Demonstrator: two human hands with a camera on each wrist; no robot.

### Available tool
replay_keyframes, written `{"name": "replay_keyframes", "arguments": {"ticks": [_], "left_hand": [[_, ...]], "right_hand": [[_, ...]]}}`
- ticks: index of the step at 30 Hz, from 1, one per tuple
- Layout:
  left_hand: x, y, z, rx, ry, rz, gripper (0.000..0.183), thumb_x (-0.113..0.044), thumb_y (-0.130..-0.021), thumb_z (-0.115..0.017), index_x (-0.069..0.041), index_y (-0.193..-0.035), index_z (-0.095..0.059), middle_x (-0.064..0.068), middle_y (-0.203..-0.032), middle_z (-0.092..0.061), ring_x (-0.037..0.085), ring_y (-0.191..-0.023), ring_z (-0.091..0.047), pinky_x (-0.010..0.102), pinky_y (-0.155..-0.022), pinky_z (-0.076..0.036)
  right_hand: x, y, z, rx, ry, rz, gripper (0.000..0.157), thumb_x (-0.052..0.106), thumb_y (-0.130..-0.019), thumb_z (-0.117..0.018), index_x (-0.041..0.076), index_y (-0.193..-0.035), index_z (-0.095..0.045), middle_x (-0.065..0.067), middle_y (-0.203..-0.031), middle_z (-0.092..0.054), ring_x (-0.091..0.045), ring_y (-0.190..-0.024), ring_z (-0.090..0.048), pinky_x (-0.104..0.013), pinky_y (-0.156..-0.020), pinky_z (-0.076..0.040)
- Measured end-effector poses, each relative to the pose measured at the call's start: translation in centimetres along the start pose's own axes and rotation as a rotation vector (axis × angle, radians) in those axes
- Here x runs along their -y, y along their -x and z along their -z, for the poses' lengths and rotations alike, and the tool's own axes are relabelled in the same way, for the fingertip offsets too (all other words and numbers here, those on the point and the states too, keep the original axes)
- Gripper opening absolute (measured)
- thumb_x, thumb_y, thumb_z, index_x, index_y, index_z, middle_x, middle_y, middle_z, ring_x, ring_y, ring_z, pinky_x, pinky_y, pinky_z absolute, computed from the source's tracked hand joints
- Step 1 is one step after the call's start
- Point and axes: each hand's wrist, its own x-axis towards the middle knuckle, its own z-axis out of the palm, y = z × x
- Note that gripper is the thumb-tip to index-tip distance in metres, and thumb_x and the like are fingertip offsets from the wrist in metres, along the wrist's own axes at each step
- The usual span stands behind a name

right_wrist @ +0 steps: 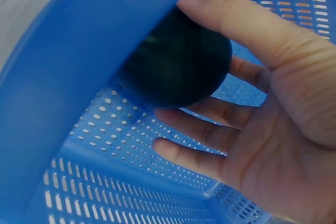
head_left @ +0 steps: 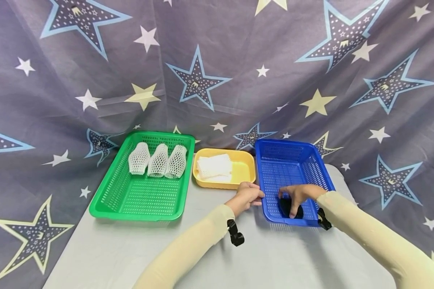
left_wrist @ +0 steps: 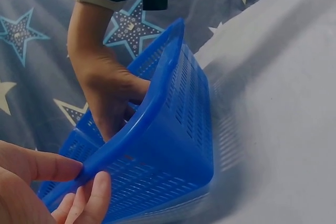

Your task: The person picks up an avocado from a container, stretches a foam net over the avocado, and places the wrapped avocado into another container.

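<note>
A dark, rounded, smooth object [right_wrist: 178,61], nearly black with a greenish tint, lies inside the blue basket [head_left: 282,170] near its front wall. My right hand [head_left: 301,194] reaches down into the basket and holds this object, thumb on one side and fingers around the other. The basket rim hides part of it in the right wrist view. My left hand [head_left: 246,196] pinches the basket's left rim, thumb on top and fingers beneath, as the left wrist view shows. What kind of thing the dark object is cannot be told.
Left of the blue basket stands a yellow tray [head_left: 244,170] with white foam net sleeves [head_left: 214,166]. Farther left, a green basket [head_left: 148,200] holds three items in white foam nets [head_left: 158,160]. A star-patterned cloth [head_left: 217,80] hangs behind the white table [head_left: 209,224].
</note>
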Motion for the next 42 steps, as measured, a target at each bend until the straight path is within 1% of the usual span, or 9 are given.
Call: {"name": "replay_keyframes", "arguments": {"ticks": [6, 9, 13, 17, 21, 25, 36, 40, 42], "left_hand": [[0.21, -0.48, 0.06, 0.037, 0.037, 0.021, 0.038, 0.017, -0.080, -0.067, 0.010, -0.117, -0.065, 0.017, -0.088, -0.074, 0.029, -0.082, -0.076, 0.032, -0.068, -0.063], [0.16, -0.62, 0.05, 0.050, 0.053, 0.040, 0.036, 0.017, -0.081, -0.066, 0.010, -0.116, -0.066, 0.014, -0.080, -0.072, 0.026, -0.078, -0.075, 0.036, -0.073, -0.064], [-0.03, -0.58, 0.06, 0.054, 0.061, 0.051, 0.028, 0.018, -0.081, -0.065, 0.009, -0.107, -0.069, 0.009, -0.071, -0.066, 0.021, -0.070, -0.069, 0.038, -0.075, -0.064], [-0.18, -0.45, 0.15, 0.053, 0.062, 0.058, 0.023, 0.018, -0.081, -0.066, 0.007, -0.100, -0.071, 0.016, -0.079, -0.073, 0.025, -0.075, -0.073, 0.036, -0.074, -0.064], [-0.07, -0.43, 0.24, 0.066, 0.064, 0.055, 0.022, 0.017, -0.081, -0.066, 0.006, -0.100, -0.071, 0.020, -0.089, -0.075, 0.033, -0.090, -0.076, 0.035, -0.073, -0.064], [0.09, -0.58, 0.28, 0.077, 0.068, 0.048, 0.023, 0.017, -0.081, -0.066, 0.005, -0.100, -0.070, 0.014, -0.080, -0.073, 0.034, -0.093, -0.075, 0.035, -0.073, -0.064], [0.27, -0.64, 0.36, 0.073, 0.071, 0.036, 0.025, 0.016, -0.081, -0.067, 0.005, -0.103, -0.070, 0.010, -0.079, -0.071, 0.034, -0.093, -0.075, 0.035, -0.072, -0.064], [0.32, -0.66, 0.40, 0.081, 0.070, 0.036, 0.032, 0.016, -0.082, -0.068, 0.007, -0.112, -0.068, 0.009, -0.081, -0.071, 0.034, -0.095, -0.075, 0.035, -0.074, -0.064], [0.37, -0.68, 0.41, 0.083, 0.069, 0.034, 0.037, 0.015, -0.082, -0.068, 0.008, -0.118, -0.066, 0.009, -0.082, -0.070, 0.031, -0.090, -0.075, 0.034, -0.074, -0.064]], "right_hand": [[-0.06, -0.23, -0.21, 0.031, -0.101, -0.024, 0.080, 0.009, -0.069, -0.094, 0.012, -0.135, -0.049, -0.022, -0.144, -0.042, -0.040, -0.125, -0.051, -0.062, -0.100, -0.052], [-0.05, -0.45, -0.31, 0.032, -0.099, -0.021, 0.082, 0.006, -0.069, -0.094, 0.010, -0.137, -0.048, -0.022, -0.143, -0.043, -0.037, -0.122, -0.051, -0.059, -0.098, -0.054], [0.07, -0.76, -0.39, 0.016, -0.009, 0.006, 0.083, 0.006, -0.068, -0.094, 0.003, -0.138, -0.048, -0.023, -0.142, -0.047, -0.036, -0.124, -0.051, -0.055, -0.106, -0.050], [0.22, -0.81, -0.40, -0.002, 0.065, -0.004, 0.082, 0.007, -0.067, -0.094, -0.003, -0.136, -0.051, -0.025, -0.139, -0.053, -0.037, -0.128, -0.051, -0.053, -0.112, -0.045], [0.31, -0.66, -0.50, 0.016, -0.002, -0.084, 0.081, 0.007, -0.069, -0.093, 0.001, -0.138, -0.050, -0.025, -0.140, -0.051, -0.035, -0.120, -0.056, -0.050, -0.097, -0.057], [0.32, -0.48, -0.65, 0.032, -0.067, -0.109, 0.081, 0.004, -0.070, -0.092, 0.006, -0.139, -0.049, -0.025, -0.146, -0.045, -0.035, -0.117, -0.056, -0.048, -0.085, -0.061], [0.17, -0.20, -0.86, 0.013, -0.097, -0.060, 0.076, 0.001, -0.070, -0.090, 0.007, -0.134, -0.050, -0.023, -0.137, -0.045, -0.036, -0.117, -0.053, -0.051, -0.086, -0.061], [-0.01, -0.04, -0.67, -0.007, -0.087, -0.051, 0.076, 0.001, -0.071, -0.090, 0.006, -0.135, -0.049, -0.022, -0.132, -0.048, -0.035, -0.114, -0.053, -0.052, -0.089, -0.060], [-0.21, 0.04, -0.57, -0.026, -0.075, -0.036, 0.075, 0.000, -0.071, -0.089, 0.005, -0.134, -0.050, -0.020, -0.128, -0.049, -0.033, -0.110, -0.054, -0.048, -0.087, -0.060]]}}
